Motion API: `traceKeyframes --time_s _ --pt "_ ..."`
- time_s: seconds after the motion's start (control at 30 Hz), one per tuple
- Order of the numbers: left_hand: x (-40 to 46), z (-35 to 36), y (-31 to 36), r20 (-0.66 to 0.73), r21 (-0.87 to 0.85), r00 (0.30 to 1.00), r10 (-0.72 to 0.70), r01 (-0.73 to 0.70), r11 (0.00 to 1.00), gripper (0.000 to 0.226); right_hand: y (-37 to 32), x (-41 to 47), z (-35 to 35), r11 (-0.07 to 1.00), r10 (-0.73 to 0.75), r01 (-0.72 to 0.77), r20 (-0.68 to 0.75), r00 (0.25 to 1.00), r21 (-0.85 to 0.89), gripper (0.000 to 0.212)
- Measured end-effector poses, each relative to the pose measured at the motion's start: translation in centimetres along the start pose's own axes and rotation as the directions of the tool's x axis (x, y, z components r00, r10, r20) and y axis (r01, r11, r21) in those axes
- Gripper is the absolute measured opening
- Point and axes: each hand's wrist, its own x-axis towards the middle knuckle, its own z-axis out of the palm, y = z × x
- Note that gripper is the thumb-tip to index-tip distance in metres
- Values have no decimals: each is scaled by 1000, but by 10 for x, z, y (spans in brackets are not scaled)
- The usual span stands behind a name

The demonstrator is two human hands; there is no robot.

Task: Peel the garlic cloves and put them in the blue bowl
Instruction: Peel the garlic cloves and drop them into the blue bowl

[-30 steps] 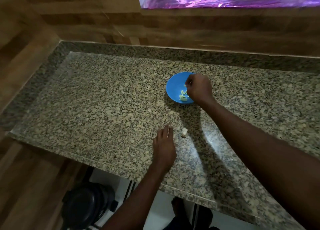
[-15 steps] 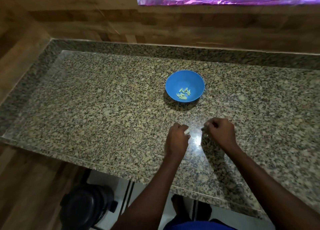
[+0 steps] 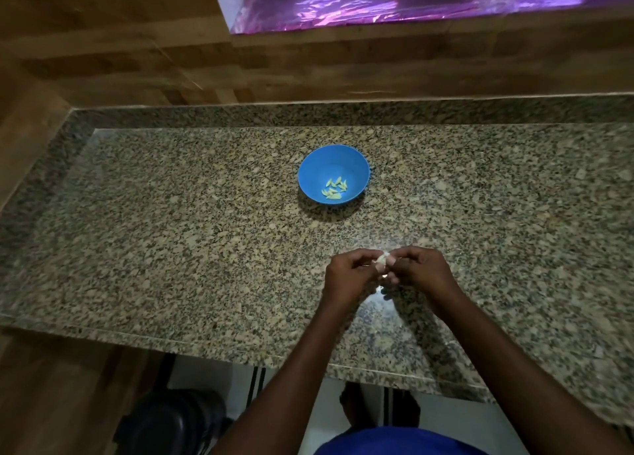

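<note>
A blue bowl [image 3: 333, 166] stands on the granite counter [image 3: 171, 231], with several pale peeled garlic cloves [image 3: 335, 189] lying in its bottom. Nearer the counter's front edge, my left hand [image 3: 350, 277] and my right hand [image 3: 420, 272] meet just above the stone. Between their fingertips they pinch one whitish garlic clove [image 3: 381, 259], still in its skin. Most of the clove is hidden by my fingers.
A raised granite ledge [image 3: 343, 113] and a wooden wall [image 3: 137, 59] close off the back and left. A purple reflective window [image 3: 394, 4] is above. Below the counter's front edge sits a dark round object [image 3: 171, 427] on the floor.
My right hand left the bowl and came back to the counter front. My left hand picked the clove off the stone, and both hands now hold it together.
</note>
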Motion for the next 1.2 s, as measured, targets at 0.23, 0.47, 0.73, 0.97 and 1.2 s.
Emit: traceKeyframes --time_s 0.23,0.47,0.73,0.97,1.2 --pt "-4 -1 1 2 9 1000 25 -26 1000 26 -4 -13 -3 999 22 -22 1 1000 49 18" --pt "-16 2 8 1 2 997 77 -77 997 18 -5 -21 1 999 -19 22 -97 995 26 6" --pt "-17 3 11 5 69 996 84 -84 994 25 -12 -21 0 1000 -14 14 -46 999 1 6" --pt "-12 2 11 -21 77 998 67 -65 995 27 -12 -5 14 988 151 -146 -116 982 54 11" --pt "-2 -3 6 -31 62 999 17 -15 998 27 -10 4 21 980 199 -196 -118 973 42 10"
